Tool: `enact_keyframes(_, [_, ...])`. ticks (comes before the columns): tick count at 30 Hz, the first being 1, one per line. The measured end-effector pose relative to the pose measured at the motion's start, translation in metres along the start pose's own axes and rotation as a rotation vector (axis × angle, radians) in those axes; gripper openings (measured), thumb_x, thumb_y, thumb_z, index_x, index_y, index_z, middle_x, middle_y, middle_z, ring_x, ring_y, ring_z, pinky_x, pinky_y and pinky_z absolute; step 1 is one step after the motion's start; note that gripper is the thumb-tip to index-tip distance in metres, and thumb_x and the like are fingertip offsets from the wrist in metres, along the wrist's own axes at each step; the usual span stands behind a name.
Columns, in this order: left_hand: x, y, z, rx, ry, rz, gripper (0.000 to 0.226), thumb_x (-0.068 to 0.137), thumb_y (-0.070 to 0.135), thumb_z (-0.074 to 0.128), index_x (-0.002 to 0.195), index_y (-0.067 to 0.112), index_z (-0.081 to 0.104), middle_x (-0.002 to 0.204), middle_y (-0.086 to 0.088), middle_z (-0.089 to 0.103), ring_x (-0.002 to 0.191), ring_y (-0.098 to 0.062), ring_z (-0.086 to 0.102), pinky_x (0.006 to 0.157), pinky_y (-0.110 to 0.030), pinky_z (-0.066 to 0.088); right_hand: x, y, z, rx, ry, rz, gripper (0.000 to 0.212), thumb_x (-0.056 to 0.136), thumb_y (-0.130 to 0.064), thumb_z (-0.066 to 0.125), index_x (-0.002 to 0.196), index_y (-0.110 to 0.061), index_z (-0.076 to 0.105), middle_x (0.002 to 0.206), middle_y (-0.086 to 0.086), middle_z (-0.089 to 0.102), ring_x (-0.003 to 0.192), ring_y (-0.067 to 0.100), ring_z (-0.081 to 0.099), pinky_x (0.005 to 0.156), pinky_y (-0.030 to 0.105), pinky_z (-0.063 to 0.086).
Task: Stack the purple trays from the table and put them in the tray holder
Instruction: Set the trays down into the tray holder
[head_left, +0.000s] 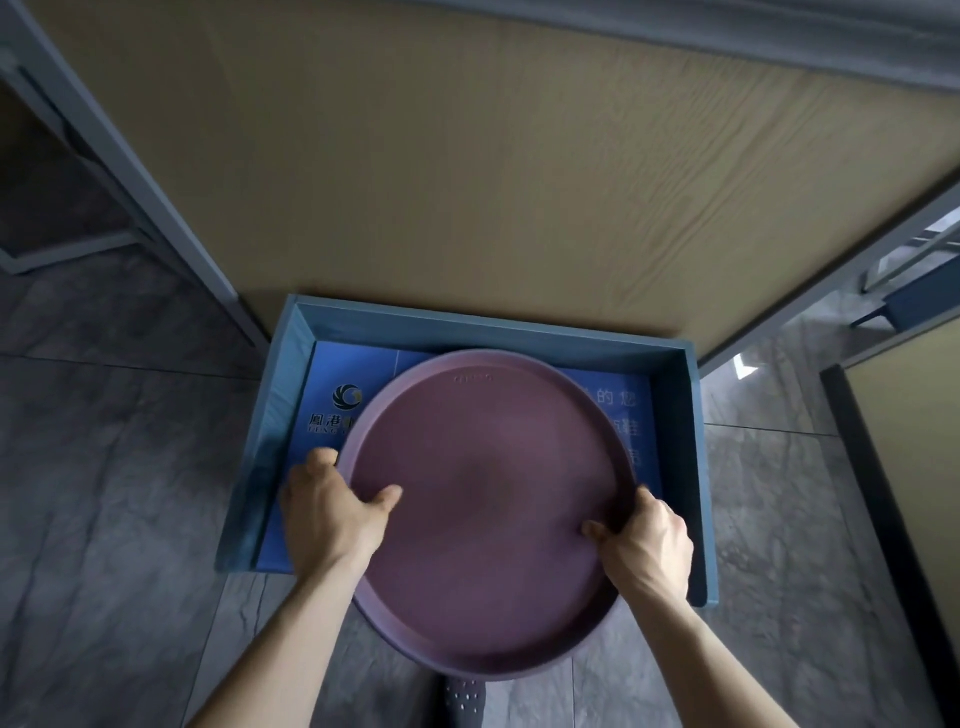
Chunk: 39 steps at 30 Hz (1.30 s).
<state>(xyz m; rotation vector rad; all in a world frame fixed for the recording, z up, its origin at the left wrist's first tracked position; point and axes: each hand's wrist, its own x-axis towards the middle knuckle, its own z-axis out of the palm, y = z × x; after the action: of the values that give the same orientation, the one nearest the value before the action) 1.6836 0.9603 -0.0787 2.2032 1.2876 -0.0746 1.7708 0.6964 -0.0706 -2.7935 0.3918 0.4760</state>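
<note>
A round purple tray (488, 509) with a raised rim fills the middle of the head view. My left hand (332, 509) grips its left rim, thumb on the inside. My right hand (644, 545) grips its right rim the same way. The tray hovers over a blue rectangular tray holder (291, 395) that sits on the floor, with its near edge sticking out past the holder's open front. I cannot tell whether more trays are stacked under the top one. The holder's floor carries a blue printed sheet (337, 410), mostly covered by the tray.
A tan wooden table (467, 156) with grey metal legs stands just behind the holder. Grey marbled floor tiles (104, 493) lie to both sides. Another tan panel (914, 467) stands at the right edge. A dotted shoe tip (465, 701) shows at the bottom.
</note>
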Motion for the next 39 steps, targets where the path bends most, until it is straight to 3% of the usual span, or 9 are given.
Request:
enact_keyframes(4, [-0.011,0.0,0.012,0.104,-0.066,0.057,0.124,0.051,0.049,0.092,0.147,0.012,0.024,0.143,-0.022,0.033,0.131,-0.04,0.029,0.104,-0.05,0.039,0.004,0.002,0.002,0.01,-0.01,0.007,0.05,0.072,-0.037,0.085,0.103,-0.008,0.058,0.109,0.012,0.067,0.106,0.037,0.062,0.087,0.04,0.047])
enact_keyframes(10, [-0.009,-0.003,0.017,0.092,-0.081,0.037,0.123,0.057,0.047,0.09,0.15,0.018,0.015,0.147,-0.019,0.024,0.132,-0.041,0.026,0.095,-0.051,0.043,0.01,0.007,0.004,0.046,-0.042,0.023,0.052,0.071,-0.038,0.085,0.105,-0.01,0.058,0.111,0.012,0.065,0.106,0.037,0.061,0.088,0.042,0.047])
enact_keyframes(12, [-0.014,-0.004,0.016,0.092,-0.063,0.075,0.122,0.06,0.049,0.088,0.152,0.018,0.014,0.145,-0.02,0.027,0.129,-0.041,0.029,0.095,-0.051,0.044,0.007,0.009,0.006,0.044,-0.038,-0.003,0.065,0.076,-0.039,0.081,0.125,-0.008,0.053,0.122,0.013,0.06,0.113,0.037,0.058,0.092,0.044,0.047])
enact_keyframes(14, [-0.024,-0.009,0.016,0.155,-0.011,0.197,0.122,0.061,0.054,0.085,0.153,0.017,0.015,0.144,-0.023,0.03,0.127,-0.043,0.035,0.097,-0.05,0.043,-0.005,0.012,0.011,0.03,-0.034,-0.069,0.094,0.079,-0.046,0.076,0.153,-0.015,0.026,0.141,0.014,0.046,0.125,0.037,0.05,0.095,0.046,0.047])
enact_keyframes(17, [-0.039,-0.015,0.021,0.322,0.012,0.41,0.128,0.05,0.076,0.075,0.154,0.027,0.019,0.156,-0.023,0.019,0.138,-0.044,0.027,0.111,-0.053,0.03,-0.024,0.022,0.023,-0.033,-0.072,-0.267,0.127,0.064,-0.067,0.076,0.157,-0.038,-0.005,0.163,0.016,0.005,0.147,0.035,0.017,0.107,0.048,0.041])
enact_keyframes(19, [-0.044,-0.016,0.028,0.401,-0.083,0.473,0.137,0.04,0.089,0.064,0.155,0.037,0.011,0.163,-0.021,0.003,0.149,-0.041,0.004,0.12,-0.054,0.01,-0.03,0.03,0.029,-0.085,-0.137,-0.358,0.137,0.051,-0.081,0.072,0.154,-0.045,-0.011,0.163,0.014,-0.024,0.152,0.033,-0.009,0.119,0.048,0.028])
enact_keyframes(22, [-0.047,-0.017,0.039,0.435,-0.212,0.491,0.147,0.031,0.093,0.06,0.153,0.046,-0.008,0.164,-0.017,-0.016,0.15,-0.038,-0.017,0.122,-0.052,-0.004,-0.029,0.039,0.03,-0.153,-0.109,-0.455,0.14,0.042,-0.096,0.056,0.155,-0.046,-0.01,0.159,0.01,-0.039,0.15,0.031,-0.026,0.123,0.048,0.015])
enact_keyframes(31, [-0.047,-0.012,0.041,0.481,-0.196,0.491,0.146,0.031,0.09,0.065,0.148,0.054,-0.015,0.164,-0.016,-0.015,0.15,-0.042,-0.016,0.122,-0.054,0.005,-0.024,0.039,0.03,-0.217,-0.179,-0.529,0.142,0.034,-0.094,0.061,0.147,-0.059,-0.019,0.163,-0.005,-0.029,0.138,0.027,-0.048,0.115,0.051,0.037])
enact_keyframes(39, [-0.049,-0.009,0.038,0.484,-0.206,0.498,0.145,0.035,0.088,0.068,0.148,0.053,-0.015,0.164,-0.016,-0.016,0.15,-0.042,-0.015,0.122,-0.055,0.008,-0.024,0.037,0.029,-0.234,-0.159,-0.516,0.141,0.034,-0.094,0.06,0.146,-0.06,-0.018,0.165,-0.003,-0.024,0.142,0.03,-0.043,0.123,0.053,0.016])
